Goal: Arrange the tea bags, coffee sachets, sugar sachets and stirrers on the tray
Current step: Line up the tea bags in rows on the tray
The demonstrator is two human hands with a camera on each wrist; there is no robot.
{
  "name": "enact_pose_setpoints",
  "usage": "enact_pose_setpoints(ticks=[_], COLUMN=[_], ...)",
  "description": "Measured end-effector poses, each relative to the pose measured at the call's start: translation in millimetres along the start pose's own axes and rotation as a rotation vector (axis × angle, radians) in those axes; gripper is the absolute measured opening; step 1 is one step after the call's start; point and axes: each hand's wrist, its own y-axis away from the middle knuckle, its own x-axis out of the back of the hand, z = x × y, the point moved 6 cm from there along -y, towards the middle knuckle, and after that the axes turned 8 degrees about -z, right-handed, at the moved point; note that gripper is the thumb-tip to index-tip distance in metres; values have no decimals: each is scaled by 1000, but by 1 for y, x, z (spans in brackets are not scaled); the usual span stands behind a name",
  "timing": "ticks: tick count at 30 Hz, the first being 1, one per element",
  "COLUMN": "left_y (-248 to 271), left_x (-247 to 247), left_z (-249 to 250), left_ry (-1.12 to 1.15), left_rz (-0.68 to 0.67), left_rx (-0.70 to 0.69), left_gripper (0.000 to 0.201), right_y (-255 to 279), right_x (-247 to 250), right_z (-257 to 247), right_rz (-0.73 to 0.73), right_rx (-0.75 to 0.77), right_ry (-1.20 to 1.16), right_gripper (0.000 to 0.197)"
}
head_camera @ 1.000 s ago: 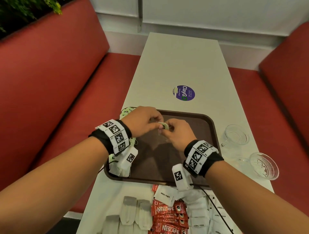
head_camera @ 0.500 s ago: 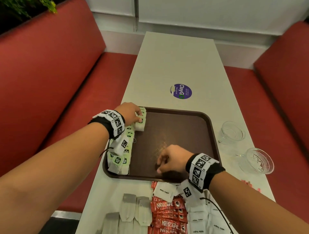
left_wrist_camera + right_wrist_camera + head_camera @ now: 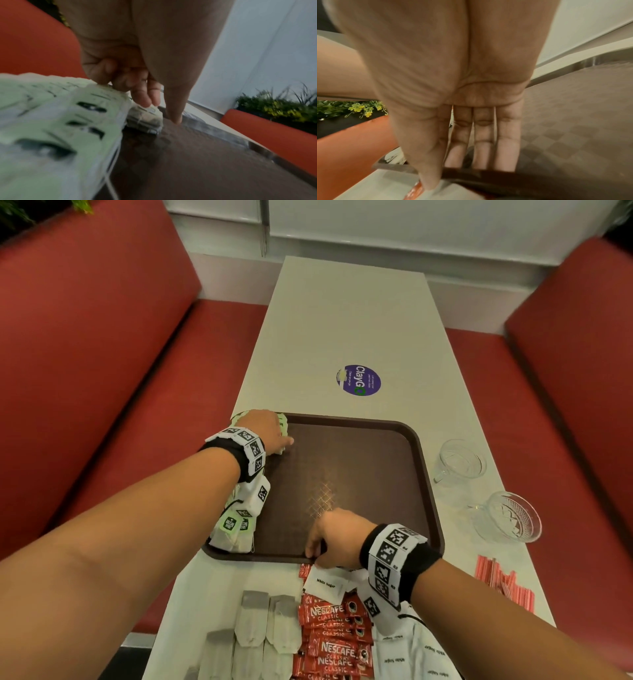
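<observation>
A brown tray [image 3: 359, 474] lies on the table. A row of green-tagged tea bags [image 3: 236, 525] runs along its left side, close up in the left wrist view [image 3: 51, 121]. My left hand [image 3: 282, 440] is at the tray's far left corner, where fingers and thumb [image 3: 161, 112] close around the last tea bag [image 3: 145, 121]. My right hand [image 3: 317, 549] holds the tray's near rim [image 3: 488, 174], fingers inside and thumb outside. Loose tea bags [image 3: 263, 625], Nescafé sachets [image 3: 332, 631], sugar sachets [image 3: 325, 583] and red stirrers [image 3: 503, 583] lie on the table in front of the tray.
Two glass cups [image 3: 460, 462] [image 3: 510, 517] stand to the right of the tray. A purple round sticker [image 3: 358, 380] marks the table beyond it. Red benches [image 3: 102, 371] run along both sides, and the table [image 3: 342, 302] reaches to the far wall.
A second ago both hands held one tea bag above the tray. The left hand carried it to the far left corner, and the right hand drew back to the near rim.
</observation>
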Motion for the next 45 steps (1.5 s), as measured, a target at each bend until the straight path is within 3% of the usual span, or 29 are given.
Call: enact_pose_setpoints(ticks=[6,13,19,26,31,36,38,42,45], left_y=[7,76,173,240,255,250,248,247,247], left_x=[-8,13,-19,-97,-119,-118,-115,-116,-118], left_z=[3,0,-2,-19,-22,-24,-23,-22,-20], left_ry=[-76,199,237,52,30,44,32,-19,-38], left_rz=[-15,132,-38,-301,-282,-265,-266,-310,-324], left_rx=[-6,-151,-352,-444,-448,-410,-417,-423,-398], left_gripper=[42,20,3,19,34,32,30,35,39], right_y=[7,17,28,26,28,28,32,48,56], right_x=[-1,-4,-23,-74,-83,-81,-75,-54,-43], right_z=[-4,-18,-58,-76,-78,-75,-76,-71,-63], right_rz=[38,116,197,57,92,108,150,353,458], right_rx=[-24,-24,133,78,53,26,39,71,74], right_ry=[14,77,151,263,345,353,294,56,-73], right_gripper=[22,25,33,39,29,11,7,23,19])
